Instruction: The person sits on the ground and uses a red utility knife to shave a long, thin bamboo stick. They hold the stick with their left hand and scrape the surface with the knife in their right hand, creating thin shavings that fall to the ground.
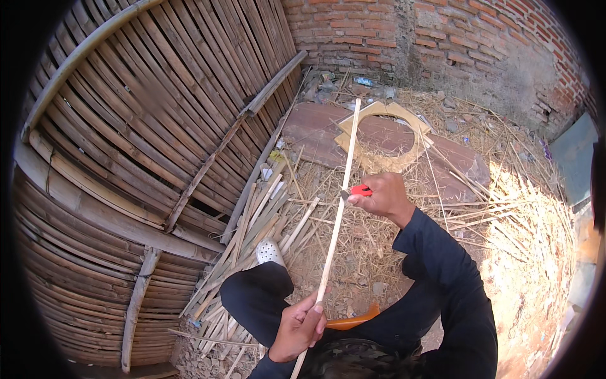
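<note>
Weathered brick wall and slatted wall border ground covered with fibrous, straw-like shavings. Flat, split sticks lie heaped at left. One long, slim, pale strip slants through the centre. Left hand: fingers wrapped around the strip's lower part. Right hand: fingers closed around a red knife; its dark blade meets the strip's upper half.
</note>
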`<state>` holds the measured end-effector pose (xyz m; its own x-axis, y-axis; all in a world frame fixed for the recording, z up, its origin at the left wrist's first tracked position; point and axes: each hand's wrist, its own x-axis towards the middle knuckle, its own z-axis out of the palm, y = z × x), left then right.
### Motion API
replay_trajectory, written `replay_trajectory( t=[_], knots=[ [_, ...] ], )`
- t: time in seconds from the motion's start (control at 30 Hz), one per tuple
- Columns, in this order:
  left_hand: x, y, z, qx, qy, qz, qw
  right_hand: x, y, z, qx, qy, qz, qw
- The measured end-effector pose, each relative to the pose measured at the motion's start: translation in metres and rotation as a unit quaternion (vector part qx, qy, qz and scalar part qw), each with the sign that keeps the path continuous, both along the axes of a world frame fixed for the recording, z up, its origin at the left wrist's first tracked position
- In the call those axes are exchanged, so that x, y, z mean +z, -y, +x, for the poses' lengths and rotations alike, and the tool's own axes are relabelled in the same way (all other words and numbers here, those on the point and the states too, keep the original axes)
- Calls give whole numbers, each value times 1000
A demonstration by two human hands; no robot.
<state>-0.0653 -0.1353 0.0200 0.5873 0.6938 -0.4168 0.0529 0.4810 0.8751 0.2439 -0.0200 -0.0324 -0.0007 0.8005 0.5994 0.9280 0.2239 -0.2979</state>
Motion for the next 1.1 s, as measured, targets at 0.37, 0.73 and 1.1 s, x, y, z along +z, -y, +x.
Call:
replay_trajectory(
  t=[0.37,0.73,1.1],
  knots=[
    [-1,46,-25,-142,-11,-52,989,-21,-32,174,-388,-111,-72,912],
    [-13,-11,4,25,-45,55,997,-5,-2,62,-95,-149,-164,971],
    [1,-21,29,-5,-59,86,995,3,29,-18,30,-27,-33,999]
  ],
)
